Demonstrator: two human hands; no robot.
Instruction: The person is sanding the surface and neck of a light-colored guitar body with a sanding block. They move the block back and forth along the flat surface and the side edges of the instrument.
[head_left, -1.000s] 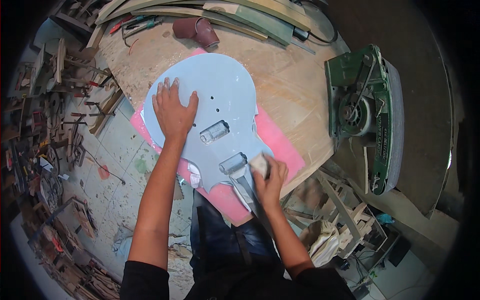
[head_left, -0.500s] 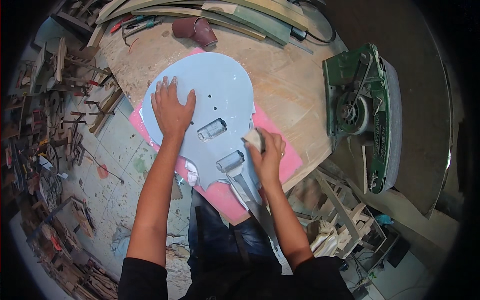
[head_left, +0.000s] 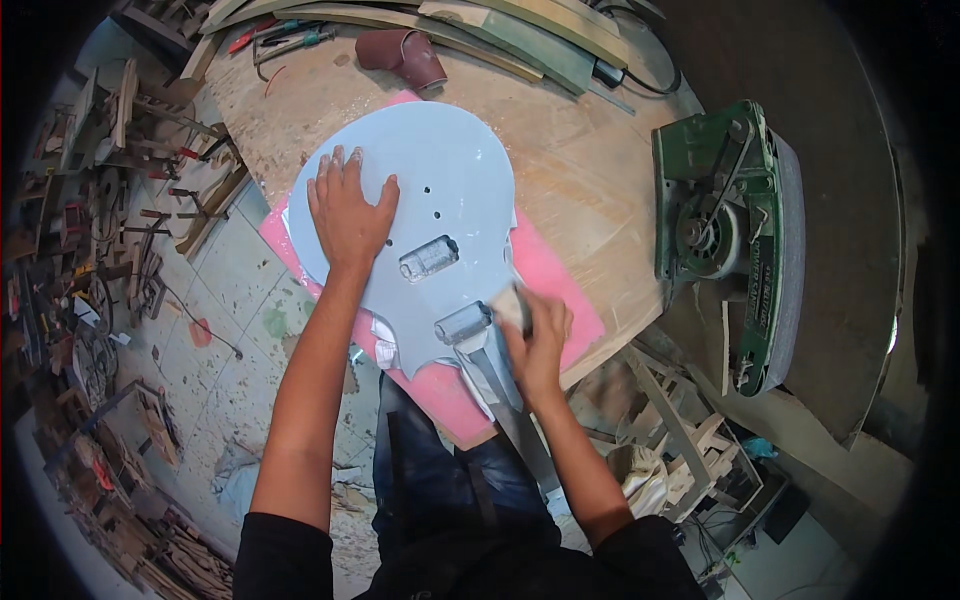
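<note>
A pale blue-white electric guitar body (head_left: 450, 150) with two rectangular recesses and small holes lies on a pink foam sheet (head_left: 575, 315) on the bench. Its neck points toward me, partly covered with pale material. My left hand (head_left: 351, 220) rests spread and palm-down on the upper left of the body, with whitish dust on the fingertips. My right hand (head_left: 540, 340) grips a pale sanding block (head_left: 510, 306) against the body's lower right, beside the lower recess. The block's underside is hidden.
The plywood bench (head_left: 585, 195) carries curved boards (head_left: 505, 45), hand tools (head_left: 285, 40) and a rolled maroon abrasive sheet (head_left: 400, 58) at the back. A green belt-sanding machine (head_left: 725, 235) stands at the right. Wood scraps and clamps (head_left: 150, 180) crowd the left floor.
My right hand with the block moved up along the body's right side half a second ago, then came back down toward the lower recess. My left hand stays in place on the body.
</note>
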